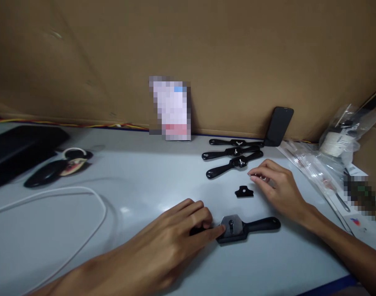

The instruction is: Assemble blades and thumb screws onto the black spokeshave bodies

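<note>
My left hand (pixel 182 230) grips the left handle of a black two-handled tool (pixel 262 224) near the front of the table, its index fingertip on the metal blade plate (pixel 231 226), which has a keyhole slot. My right hand (pixel 276 183) pinches a small shiny part (pixel 251 175) between thumb and fingertips, above the table; its exact shape is too small to tell. Just left of that hand lies a small black plate (pixel 244 191) with a hole. Behind it are three similar black tools (pixel 220 169), lying side by side.
A dark phone (pixel 279 126) and a blurred-out card or screen (pixel 175 111) lean on the cardboard wall (pixel 114 61). Plastic packets (pixel 314 172) and a bagged white roll (pixel 336 143) lie right. Keys (pixel 73 162), a black case (pixel 24 148) and a white cable (pixel 101 205) are left.
</note>
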The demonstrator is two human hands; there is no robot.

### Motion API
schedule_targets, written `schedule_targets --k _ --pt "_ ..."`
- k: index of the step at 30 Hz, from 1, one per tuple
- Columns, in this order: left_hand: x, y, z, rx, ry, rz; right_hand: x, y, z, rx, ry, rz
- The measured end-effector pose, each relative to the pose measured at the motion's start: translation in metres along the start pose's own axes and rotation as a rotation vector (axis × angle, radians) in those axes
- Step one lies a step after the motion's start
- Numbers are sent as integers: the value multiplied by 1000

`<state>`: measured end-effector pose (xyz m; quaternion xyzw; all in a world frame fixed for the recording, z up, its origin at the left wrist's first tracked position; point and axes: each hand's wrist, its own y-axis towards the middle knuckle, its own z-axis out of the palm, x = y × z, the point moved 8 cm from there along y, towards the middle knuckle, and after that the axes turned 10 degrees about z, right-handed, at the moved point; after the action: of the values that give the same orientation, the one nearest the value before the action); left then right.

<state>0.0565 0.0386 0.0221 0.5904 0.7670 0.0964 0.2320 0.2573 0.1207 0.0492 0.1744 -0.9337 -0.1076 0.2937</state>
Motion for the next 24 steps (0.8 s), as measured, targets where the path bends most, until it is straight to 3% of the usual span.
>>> schedule_targets --k 3,5,10,13,17,22,24 --pt "-1 4 -4 -4 -1 2 -13 5 -4 -20 -244 38" --pt "-1 6 -6 18 9 7 -12 5 -7 0 -269 25" --pt "0 4 -5 0 -2 3 18 -12 10 269 -194 -172" --pt "2 0 0 -1 -8 -11 27 -22 24 311 -337 -282" --pt "2 -1 1 8 -1 -8 34 -27 27 197 -465 -443" --pt "1 6 -7 20 26 -30 60 -35 -2 -29 -369 -488" --pt "2 8 -10 2 29 -51 75 -44 -7 -32 -314 -536"
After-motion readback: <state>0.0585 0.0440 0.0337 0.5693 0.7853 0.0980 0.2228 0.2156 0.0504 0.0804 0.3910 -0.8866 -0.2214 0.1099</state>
